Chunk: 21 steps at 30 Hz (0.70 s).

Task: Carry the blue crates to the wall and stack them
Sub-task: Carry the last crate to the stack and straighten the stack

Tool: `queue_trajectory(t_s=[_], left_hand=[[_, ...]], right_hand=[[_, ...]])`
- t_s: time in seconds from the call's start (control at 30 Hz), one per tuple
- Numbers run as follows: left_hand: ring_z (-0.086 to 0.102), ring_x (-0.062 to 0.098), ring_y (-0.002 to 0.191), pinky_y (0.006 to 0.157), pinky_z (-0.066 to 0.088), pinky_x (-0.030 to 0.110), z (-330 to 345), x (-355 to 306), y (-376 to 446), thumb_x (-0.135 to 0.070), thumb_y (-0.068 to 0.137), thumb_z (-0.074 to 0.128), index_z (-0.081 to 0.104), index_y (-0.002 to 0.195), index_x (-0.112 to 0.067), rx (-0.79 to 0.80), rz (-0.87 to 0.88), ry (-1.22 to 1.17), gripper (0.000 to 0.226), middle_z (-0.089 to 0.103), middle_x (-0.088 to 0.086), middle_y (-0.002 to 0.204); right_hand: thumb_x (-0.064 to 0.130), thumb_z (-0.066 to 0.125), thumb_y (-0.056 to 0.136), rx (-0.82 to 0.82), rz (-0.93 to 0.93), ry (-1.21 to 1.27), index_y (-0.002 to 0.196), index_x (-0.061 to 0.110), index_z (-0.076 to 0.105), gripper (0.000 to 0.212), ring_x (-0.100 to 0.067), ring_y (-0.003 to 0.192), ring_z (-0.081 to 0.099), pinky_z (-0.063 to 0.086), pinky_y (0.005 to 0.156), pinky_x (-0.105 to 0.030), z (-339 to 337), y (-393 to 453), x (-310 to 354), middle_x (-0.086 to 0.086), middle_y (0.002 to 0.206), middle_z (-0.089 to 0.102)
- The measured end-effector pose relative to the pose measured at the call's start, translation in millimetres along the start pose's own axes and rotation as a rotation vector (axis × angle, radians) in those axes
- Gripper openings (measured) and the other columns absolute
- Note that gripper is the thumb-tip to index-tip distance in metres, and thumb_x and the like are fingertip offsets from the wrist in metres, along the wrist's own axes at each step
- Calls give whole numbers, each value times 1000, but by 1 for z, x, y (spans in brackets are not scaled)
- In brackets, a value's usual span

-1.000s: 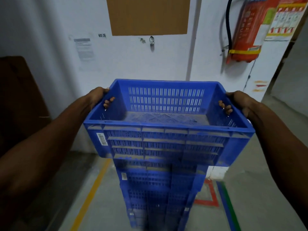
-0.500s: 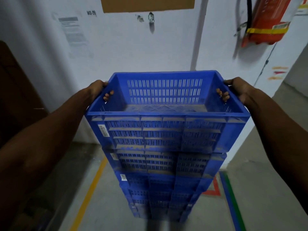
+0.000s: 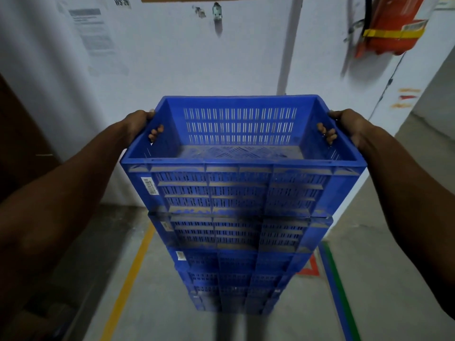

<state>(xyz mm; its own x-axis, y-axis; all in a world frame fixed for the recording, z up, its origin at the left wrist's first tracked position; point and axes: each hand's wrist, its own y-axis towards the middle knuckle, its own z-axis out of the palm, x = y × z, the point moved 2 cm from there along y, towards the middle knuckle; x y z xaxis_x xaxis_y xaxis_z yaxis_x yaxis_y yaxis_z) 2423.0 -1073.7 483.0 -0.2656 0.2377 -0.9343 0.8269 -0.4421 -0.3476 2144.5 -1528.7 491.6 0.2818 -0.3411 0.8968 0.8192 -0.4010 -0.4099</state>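
An empty blue slotted crate (image 3: pixel 241 188) sits level on top of a stack of blue crates (image 3: pixel 236 267) that stands on the floor close to the white wall (image 3: pixel 172 57). My left hand (image 3: pixel 139 124) grips the crate's left rim, fingertips curled through the handle slot to the inside. My right hand (image 3: pixel 344 125) grips the right rim the same way. The top crate's base meets the rim of the crate below with no visible gap. The stack holds several crates, the lowest ones dark and blurred.
A red fire extinguisher (image 3: pixel 391 28) hangs on the wall at upper right. A grey conduit (image 3: pixel 286 45) runs down the wall behind the stack. A yellow floor line (image 3: pixel 128 286) runs left of the stack, blue and green lines (image 3: pixel 337 291) right. A dark brown panel (image 3: pixel 22 143) stands at left.
The crate in my hands has come down from above the stack onto the top crate. The view has tilted downward, closer to the wall.
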Motion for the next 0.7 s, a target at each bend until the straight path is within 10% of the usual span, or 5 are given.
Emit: queue_trajectory(t_s=[0.53, 0.7], left_hand=[[67, 34, 94, 87, 55, 48, 4, 12, -50, -50, 97, 54, 58, 124, -8, -141, 142, 329, 50, 68, 18, 117], [71, 31, 93, 88, 57, 48, 4, 20, -77, -55, 97, 54, 56, 122, -15, -141, 225, 474, 48, 70, 9, 107]], right_hand=[[30, 35, 106, -186, -64, -183, 106, 5, 53, 31, -21, 59, 49, 47, 63, -34, 3, -47, -16, -9, 72, 53], [28, 55, 100, -495, -342, -709, 136, 9, 58, 41, -26, 97, 57, 45, 81, -34, 4, -78, -17, -15, 134, 60]])
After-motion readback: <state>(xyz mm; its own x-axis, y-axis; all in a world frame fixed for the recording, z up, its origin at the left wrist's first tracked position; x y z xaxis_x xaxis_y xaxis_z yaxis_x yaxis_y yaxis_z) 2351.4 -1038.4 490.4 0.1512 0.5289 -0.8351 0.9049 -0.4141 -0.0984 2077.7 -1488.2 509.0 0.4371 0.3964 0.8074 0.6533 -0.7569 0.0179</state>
